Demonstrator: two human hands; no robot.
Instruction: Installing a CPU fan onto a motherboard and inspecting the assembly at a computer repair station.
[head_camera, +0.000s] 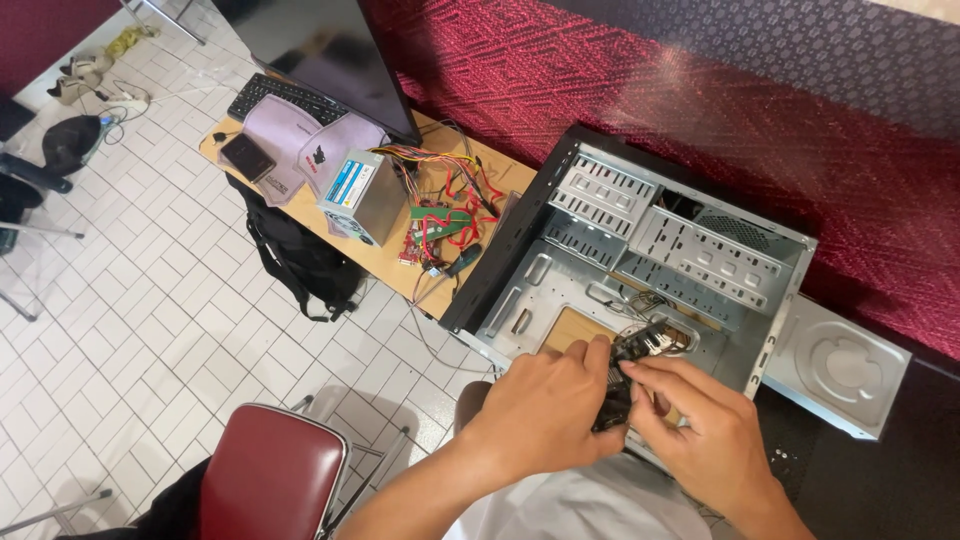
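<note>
While the open computer case (640, 250) lies on its side on the wooden table (400, 262), its inside turned up to the person, both hands work at its near edge, probably because the parts are easiest to reach from there. The left hand (545, 410) is closed around a small black part with a bundle of thin wires (640, 345), and the right hand (700, 425) pinches the same part from the other side, fingers bent; what exactly the part is cannot be told. Just beyond the grip, the case floor is bare grey sheet metal with stamped holes, and further away stand perforated drive cages (700, 255). To the far left of the hands a boxy metal power supply (360, 195) with coloured cables rests beside a green circuit board (435, 225), set aside on the table. A red padded chair (272, 480) stands below the left forearm.
</note>
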